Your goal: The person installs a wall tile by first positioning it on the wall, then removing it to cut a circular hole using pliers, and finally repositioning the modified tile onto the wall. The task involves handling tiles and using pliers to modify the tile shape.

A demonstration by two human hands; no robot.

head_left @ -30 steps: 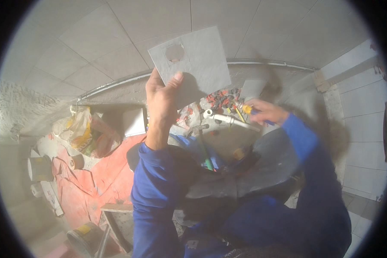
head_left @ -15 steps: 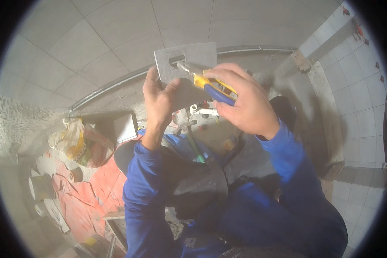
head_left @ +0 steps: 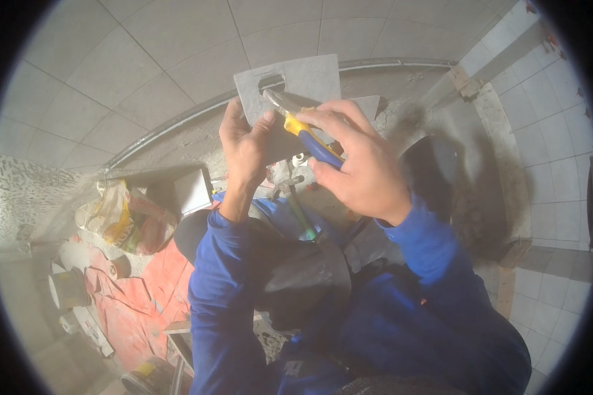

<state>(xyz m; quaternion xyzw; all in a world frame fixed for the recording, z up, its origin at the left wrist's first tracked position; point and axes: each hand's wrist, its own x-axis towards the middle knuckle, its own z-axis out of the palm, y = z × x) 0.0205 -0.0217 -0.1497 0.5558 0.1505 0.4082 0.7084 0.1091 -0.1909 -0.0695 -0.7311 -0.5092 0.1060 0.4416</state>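
Grey tile (head_left: 315, 80), upper centre of the frame, gripped by the left hand (head_left: 245, 143); right hand (head_left: 366, 164) grasps yellow-and-blue pliers (head_left: 299, 128) at the tile's hole (head_left: 271, 81).

Grey tiled wall (head_left: 178, 46), dusty floor (head_left: 487, 197)

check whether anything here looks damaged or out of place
The tile in the left hand has an uneven hole near its upper edge, interrupting an otherwise plain face; the pink sheet at lower left lies crumpled.

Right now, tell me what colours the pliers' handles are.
The pliers' handles are yellow and dark blue, seen best in the head view.
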